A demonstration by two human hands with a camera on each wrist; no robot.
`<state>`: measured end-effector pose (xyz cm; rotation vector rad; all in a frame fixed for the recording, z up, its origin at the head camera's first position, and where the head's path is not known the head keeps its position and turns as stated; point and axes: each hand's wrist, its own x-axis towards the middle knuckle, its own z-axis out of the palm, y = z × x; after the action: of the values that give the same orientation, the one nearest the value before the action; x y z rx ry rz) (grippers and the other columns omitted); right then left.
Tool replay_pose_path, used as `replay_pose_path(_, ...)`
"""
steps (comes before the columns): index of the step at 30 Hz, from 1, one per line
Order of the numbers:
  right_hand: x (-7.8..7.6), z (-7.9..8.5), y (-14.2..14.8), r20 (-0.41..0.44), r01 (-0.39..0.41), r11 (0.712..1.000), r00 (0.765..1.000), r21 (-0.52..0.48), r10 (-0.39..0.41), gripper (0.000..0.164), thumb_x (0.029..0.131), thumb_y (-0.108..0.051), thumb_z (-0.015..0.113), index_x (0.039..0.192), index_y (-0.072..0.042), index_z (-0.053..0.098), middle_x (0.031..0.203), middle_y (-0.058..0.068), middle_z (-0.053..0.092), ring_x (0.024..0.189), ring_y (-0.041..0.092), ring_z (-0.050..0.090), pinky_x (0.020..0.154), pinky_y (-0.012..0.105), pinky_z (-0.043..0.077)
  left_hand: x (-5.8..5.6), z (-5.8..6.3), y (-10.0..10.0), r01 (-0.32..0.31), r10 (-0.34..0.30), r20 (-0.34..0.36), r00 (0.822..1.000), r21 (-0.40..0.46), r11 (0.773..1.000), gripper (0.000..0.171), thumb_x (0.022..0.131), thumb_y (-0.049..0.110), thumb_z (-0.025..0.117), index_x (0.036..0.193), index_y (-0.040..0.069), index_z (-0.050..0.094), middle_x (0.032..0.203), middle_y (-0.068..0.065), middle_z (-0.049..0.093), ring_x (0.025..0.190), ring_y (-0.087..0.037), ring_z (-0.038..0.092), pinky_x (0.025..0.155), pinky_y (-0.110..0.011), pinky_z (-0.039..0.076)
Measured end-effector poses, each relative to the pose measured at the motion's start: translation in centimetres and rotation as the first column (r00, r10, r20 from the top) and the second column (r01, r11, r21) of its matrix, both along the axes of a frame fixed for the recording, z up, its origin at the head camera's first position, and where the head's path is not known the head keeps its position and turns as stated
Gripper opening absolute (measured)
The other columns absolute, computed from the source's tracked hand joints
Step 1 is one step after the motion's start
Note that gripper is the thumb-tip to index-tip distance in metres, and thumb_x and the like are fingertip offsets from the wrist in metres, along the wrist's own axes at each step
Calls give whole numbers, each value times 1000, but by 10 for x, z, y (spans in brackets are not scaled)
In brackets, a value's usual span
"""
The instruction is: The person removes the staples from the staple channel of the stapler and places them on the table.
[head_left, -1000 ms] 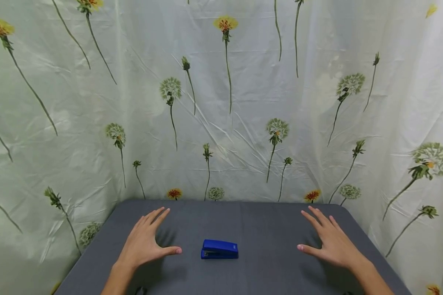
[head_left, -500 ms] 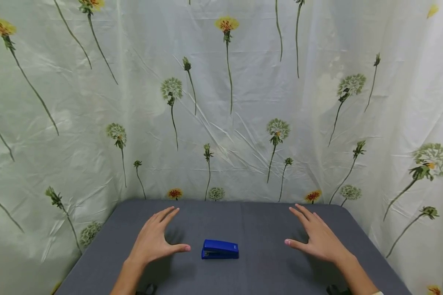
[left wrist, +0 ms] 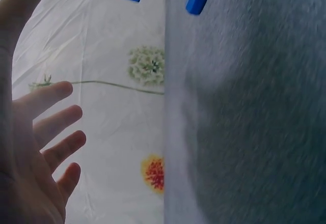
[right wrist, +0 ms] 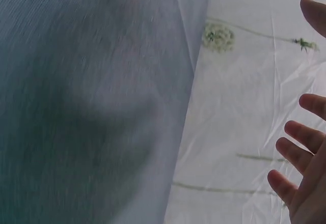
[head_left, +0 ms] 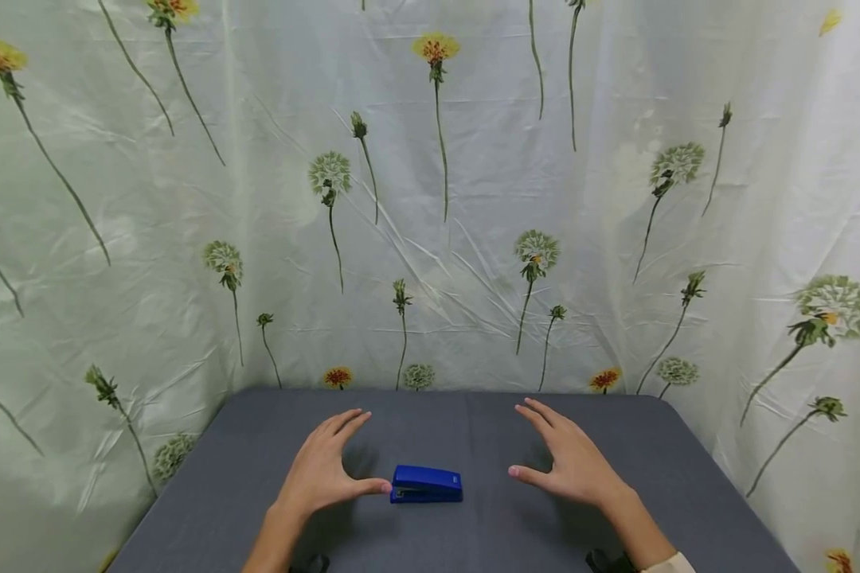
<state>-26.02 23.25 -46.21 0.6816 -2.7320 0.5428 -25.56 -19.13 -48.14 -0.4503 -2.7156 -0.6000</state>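
1. The stapler (head_left: 427, 485) lies on the bench between the two hands, its long side running left to right.
2. Its blue body is smooth and glossy, wedge-shaped, with a gap between top arm and base at the left end; the left wrist view shows a silvery metal part between two blue ones.
3. The left hand (head_left: 322, 469) is raised over the bench, fingers spread and gently bent, thumb stretched toward the stapler. From the head the thumb tip meets the stapler's left end, but the left wrist view shows them apart.
4. The right hand (head_left: 573, 465) mirrors it, fingers spread, thumb pointing at the stapler's right end across a clear gap.
5. A pale cuff (head_left: 672, 563) shows at the right wrist.
6. The bench (head_left: 430, 430) is covered in matt grey cloth, finely woven, with rounded far corners and soft hand shadows.
7. Behind hangs a white curtain (head_left: 473, 270), shiny and creased, printed with dandelions.
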Motion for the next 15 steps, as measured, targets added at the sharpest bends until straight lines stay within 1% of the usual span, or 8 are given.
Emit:
replay_pose_path(4,-1,-5,-14,10,-13,1000,1000,-20,13,91,85,-75,66,157,-26,43,162,5,44,137,35,54,103,65,44,2,-5,6,5,-5,42,999,5,1000,111,60,85,78,153,31,50,155,-5,51,138,-36,51,105,-66,42)
replay_pose_path(9,-2,-10,-30,29,-33,999,999,-32,34,88,86,-75,66,155,-26,46,159,0,47,137,29,54,105,63,43,2,-8,10,13,-14,82,997,13,1000,107,60,83,80,149,31,54,151,-4,54,136,-33,53,105,-65,43)
replay_pose_path(15,-3,-11,-50,47,-61,997,997,-54,64,81,86,-67,72,152,-25,50,154,-2,51,136,26,55,106,60,44,0,-14,17,34,-37,114,993,33,999,102,57,81,83,144,31,61,146,-3,59,134,-31,55,105,-63,43)
